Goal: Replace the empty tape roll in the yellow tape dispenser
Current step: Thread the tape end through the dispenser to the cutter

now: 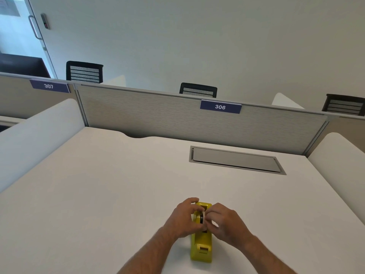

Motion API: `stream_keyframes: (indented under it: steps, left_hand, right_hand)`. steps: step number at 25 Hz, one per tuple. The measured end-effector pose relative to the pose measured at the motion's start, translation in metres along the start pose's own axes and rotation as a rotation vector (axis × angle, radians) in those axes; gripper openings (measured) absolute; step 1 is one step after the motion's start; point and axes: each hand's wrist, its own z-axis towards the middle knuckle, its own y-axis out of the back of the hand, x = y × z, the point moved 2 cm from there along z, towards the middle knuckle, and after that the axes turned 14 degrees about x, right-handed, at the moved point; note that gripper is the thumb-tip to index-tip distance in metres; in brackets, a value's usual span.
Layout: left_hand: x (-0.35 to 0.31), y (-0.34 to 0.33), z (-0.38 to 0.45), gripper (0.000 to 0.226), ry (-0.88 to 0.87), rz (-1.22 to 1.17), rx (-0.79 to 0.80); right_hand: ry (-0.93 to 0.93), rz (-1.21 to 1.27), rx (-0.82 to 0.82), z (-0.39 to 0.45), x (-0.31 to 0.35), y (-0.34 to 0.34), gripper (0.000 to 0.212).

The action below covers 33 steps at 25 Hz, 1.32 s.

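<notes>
The yellow tape dispenser stands on the white desk near its front edge, cutter end toward me. My left hand wraps its left side and top, holding the body. My right hand comes in from the right, fingertips pinched at the roll well. A dark hub of the tape roll shows between the fingers; most of the roll is hidden by both hands. No other tape roll is in view.
A grey cable hatch is set into the desk at the back right. A fabric partition labelled 306 closes the far side, with white side screens left and right. Black chair backs rise behind it.
</notes>
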Motion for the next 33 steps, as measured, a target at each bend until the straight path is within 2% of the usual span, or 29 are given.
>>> stream_keyframes:
  steps: [7, 12, 20, 23, 27, 33]
  left_hand:
    - [0.0, 0.003, -0.003, 0.06, -0.013, 0.023, 0.005]
    - [0.0, 0.004, -0.003, 0.061, 0.002, 0.035, 0.013]
    - [-0.004, 0.007, -0.006, 0.062, -0.026, 0.002, 0.025]
    - [-0.001, 0.009, -0.008, 0.076, -0.035, -0.015, 0.065]
    - [0.001, 0.011, -0.011, 0.098, -0.015, 0.11, 0.124]
    - [-0.004, 0.017, -0.017, 0.102, 0.025, 0.336, 0.158]
  right_hand:
    - [-0.006, -0.039, 0.086, 0.002, 0.002, 0.003, 0.016]
    - [-0.023, -0.087, 0.084, 0.005, 0.009, 0.015, 0.022]
    - [-0.085, -0.147, 0.131, 0.003, 0.017, 0.021, 0.018]
    - [-0.11, -0.138, 0.152, 0.003, 0.019, 0.022, 0.013]
    - [-0.152, -0.123, 0.197, 0.001, 0.022, 0.021, 0.022]
    - [-0.215, -0.104, 0.298, -0.004, 0.033, 0.024, 0.022]
